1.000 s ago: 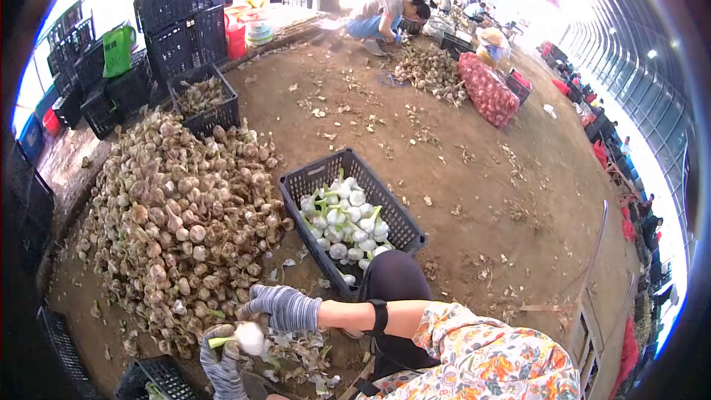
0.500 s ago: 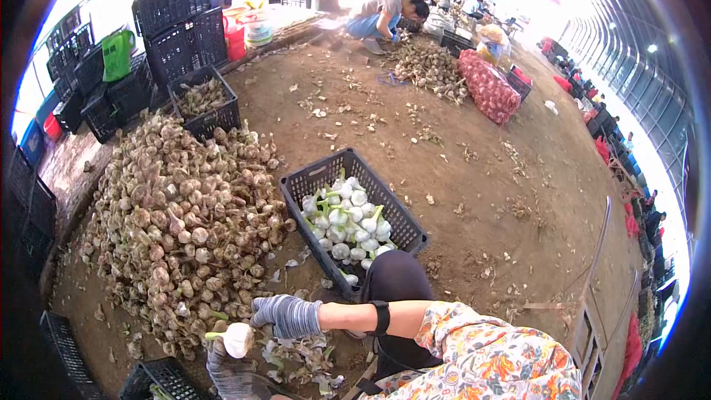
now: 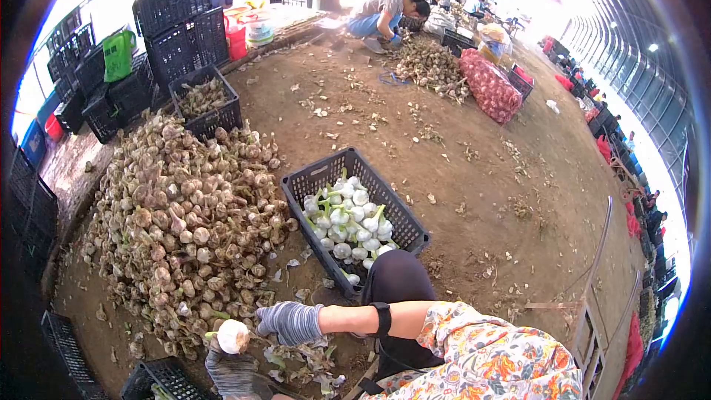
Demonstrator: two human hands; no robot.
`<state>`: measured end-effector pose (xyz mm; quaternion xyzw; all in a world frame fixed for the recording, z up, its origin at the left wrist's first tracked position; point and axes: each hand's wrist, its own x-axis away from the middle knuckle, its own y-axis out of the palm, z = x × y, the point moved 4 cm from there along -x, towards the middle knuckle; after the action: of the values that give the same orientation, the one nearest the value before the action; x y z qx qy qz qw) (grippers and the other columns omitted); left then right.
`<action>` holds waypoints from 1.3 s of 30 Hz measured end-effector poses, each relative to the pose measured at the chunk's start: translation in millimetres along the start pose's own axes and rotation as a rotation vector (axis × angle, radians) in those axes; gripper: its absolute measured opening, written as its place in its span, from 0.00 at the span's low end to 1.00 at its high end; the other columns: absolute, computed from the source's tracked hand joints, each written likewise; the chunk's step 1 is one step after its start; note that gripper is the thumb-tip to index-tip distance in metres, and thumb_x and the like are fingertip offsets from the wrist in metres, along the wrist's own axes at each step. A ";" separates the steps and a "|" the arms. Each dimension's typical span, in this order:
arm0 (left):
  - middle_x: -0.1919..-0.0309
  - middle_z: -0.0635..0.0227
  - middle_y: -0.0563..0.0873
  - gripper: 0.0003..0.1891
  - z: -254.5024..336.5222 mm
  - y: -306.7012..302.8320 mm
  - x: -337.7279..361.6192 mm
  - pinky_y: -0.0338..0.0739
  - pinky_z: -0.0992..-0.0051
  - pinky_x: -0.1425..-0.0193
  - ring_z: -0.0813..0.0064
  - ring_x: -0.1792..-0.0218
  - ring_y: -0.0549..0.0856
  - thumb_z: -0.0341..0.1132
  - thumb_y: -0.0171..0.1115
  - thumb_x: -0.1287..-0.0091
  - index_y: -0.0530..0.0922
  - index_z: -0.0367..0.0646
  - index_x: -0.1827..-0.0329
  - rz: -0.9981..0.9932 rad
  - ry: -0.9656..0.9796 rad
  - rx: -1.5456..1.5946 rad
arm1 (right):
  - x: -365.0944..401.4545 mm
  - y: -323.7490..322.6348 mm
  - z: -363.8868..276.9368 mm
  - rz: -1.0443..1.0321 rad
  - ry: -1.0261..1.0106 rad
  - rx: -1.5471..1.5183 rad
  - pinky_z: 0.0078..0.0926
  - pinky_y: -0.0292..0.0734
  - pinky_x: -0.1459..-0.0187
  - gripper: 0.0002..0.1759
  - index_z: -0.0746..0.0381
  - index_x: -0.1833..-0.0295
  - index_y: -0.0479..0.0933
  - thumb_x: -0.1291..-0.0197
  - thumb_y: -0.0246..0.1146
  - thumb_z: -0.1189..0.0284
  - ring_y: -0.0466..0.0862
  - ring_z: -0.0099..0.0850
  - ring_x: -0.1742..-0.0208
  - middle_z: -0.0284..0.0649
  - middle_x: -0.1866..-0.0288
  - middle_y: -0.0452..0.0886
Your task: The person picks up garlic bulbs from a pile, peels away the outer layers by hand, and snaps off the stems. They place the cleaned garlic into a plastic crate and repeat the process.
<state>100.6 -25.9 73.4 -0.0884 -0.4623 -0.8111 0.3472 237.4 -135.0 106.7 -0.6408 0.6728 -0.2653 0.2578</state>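
A whitish garlic bulb (image 3: 232, 337) with a short green stem sits in my left hand (image 3: 231, 372), near the bottom of the view. That hand wears a grey striped glove and closes round the bulb from below. My right hand (image 3: 290, 324), gloved alike, is just to the right of the bulb with its fingers curled in. Whatever its fingertips pinch, if anything, is hidden. Beyond both hands rises a large heap of unpeeled garlic (image 3: 192, 230). Peeled white garlic bulbs (image 3: 352, 215) with green stems lie in a black plastic crate (image 3: 404, 226) by my knee.
Garlic skins (image 3: 307, 355) litter the ground under my hands. More black crates (image 3: 167, 381) stand at lower left, and one with garlic stalks (image 3: 207, 104) is behind the heap. A person (image 3: 381, 15) crouches farther off, near a red mesh sack (image 3: 489, 85). A metal frame (image 3: 589, 326) lies at right.
The bulb in my left hand has turned slightly and moved a little to the left. My right hand has shifted slightly right and down, its fingertips a bit farther off the bulb's top.
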 end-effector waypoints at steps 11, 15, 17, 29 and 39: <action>0.53 0.59 0.79 0.22 -3.0 -9.8 -3.3 0.76 0.64 0.51 0.64 0.54 0.79 0.45 0.50 0.37 0.74 0.38 0.48 0.077 -0.001 0.037 | -0.8 10.2 6.1 -0.043 0.032 -0.022 0.37 0.73 0.59 0.23 0.63 0.57 0.76 0.67 0.63 0.78 0.77 0.52 0.55 0.55 0.58 0.75; 0.53 0.59 0.80 0.20 0.2 3.7 2.7 0.77 0.65 0.51 0.65 0.54 0.79 0.43 0.48 0.35 0.74 0.37 0.48 0.081 0.019 -0.012 | -0.4 8.3 2.3 -0.030 -0.044 0.047 0.41 0.73 0.60 0.21 0.63 0.58 0.76 0.66 0.59 0.76 0.77 0.52 0.60 0.54 0.60 0.74; 0.52 0.58 0.79 0.20 0.8 8.8 3.7 0.77 0.65 0.51 0.65 0.54 0.79 0.42 0.47 0.35 0.73 0.37 0.48 0.089 0.031 -0.022 | -0.1 8.5 2.1 -0.051 -0.038 0.042 0.42 0.72 0.61 0.20 0.63 0.59 0.76 0.66 0.59 0.75 0.76 0.52 0.61 0.53 0.62 0.73; 0.49 0.58 0.77 0.23 -1.5 -7.5 -4.3 0.77 0.65 0.50 0.64 0.53 0.79 0.45 0.48 0.36 0.70 0.38 0.44 0.134 0.000 -0.030 | 0.2 17.3 4.2 -0.091 -0.105 0.052 0.41 0.72 0.63 0.16 0.62 0.65 0.75 0.67 0.60 0.73 0.76 0.50 0.63 0.51 0.64 0.73; 0.51 0.59 0.78 0.23 -4.2 -10.4 -4.4 0.77 0.64 0.52 0.64 0.54 0.79 0.45 0.49 0.37 0.71 0.39 0.45 0.177 -0.029 0.007 | 1.7 17.0 3.2 -0.163 -0.066 0.018 0.39 0.73 0.58 0.19 0.62 0.61 0.75 0.66 0.62 0.72 0.76 0.51 0.58 0.53 0.58 0.73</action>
<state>97.8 -23.7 61.9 -0.1393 -0.4603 -0.7743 0.4112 227.2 -136.2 92.6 -0.6995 0.6070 -0.2703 0.2630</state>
